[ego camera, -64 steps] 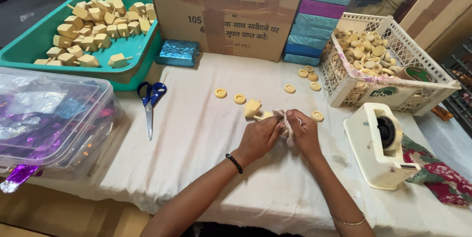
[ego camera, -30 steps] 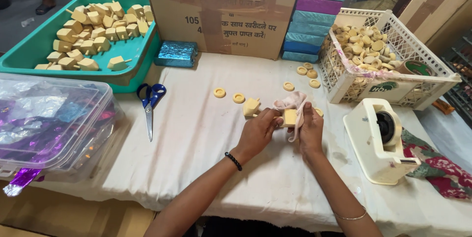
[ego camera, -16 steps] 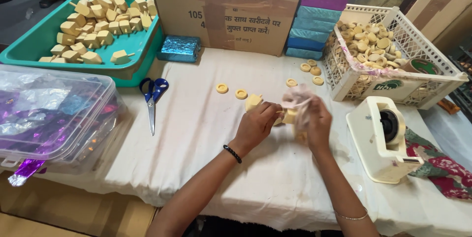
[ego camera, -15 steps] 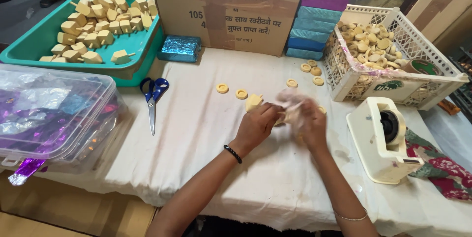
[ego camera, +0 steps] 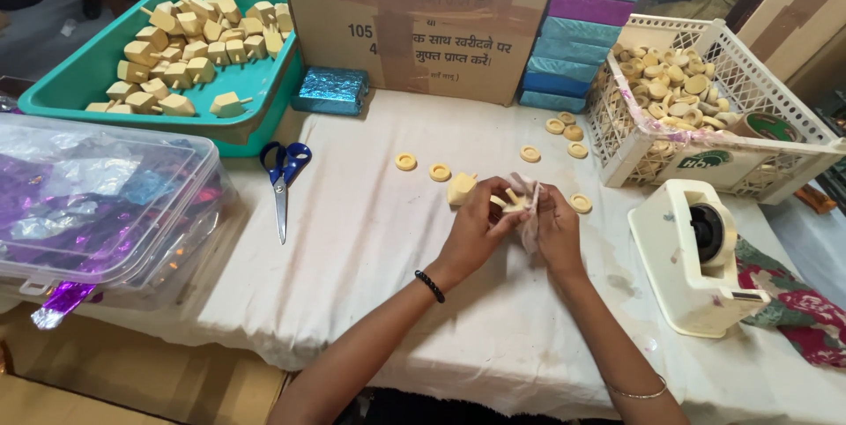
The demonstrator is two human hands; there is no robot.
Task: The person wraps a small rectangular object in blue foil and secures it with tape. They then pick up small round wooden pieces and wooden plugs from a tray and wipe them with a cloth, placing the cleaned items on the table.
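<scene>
The left hand (ego camera: 476,229) and right hand (ego camera: 553,229) meet over the counter (ego camera: 352,240), each grip closed on one small wooden top (ego camera: 511,203) wrapped in a pale cloth (ego camera: 529,213). The top lies between both hands, stem toward the left; a second top (ego camera: 460,188) sits just beyond the left fingers.

Table (ego camera: 370,266) wearing a white cloth, carrying: teal tray (ego camera: 62,90), clear lidded bin (ego camera: 106,205), blue-handled scissors (ego camera: 282,180), cardboard box (ego camera: 414,19), white crate (ego camera: 705,156), tape dispenser (ego camera: 696,257), loose rings (ego camera: 405,161).
</scene>
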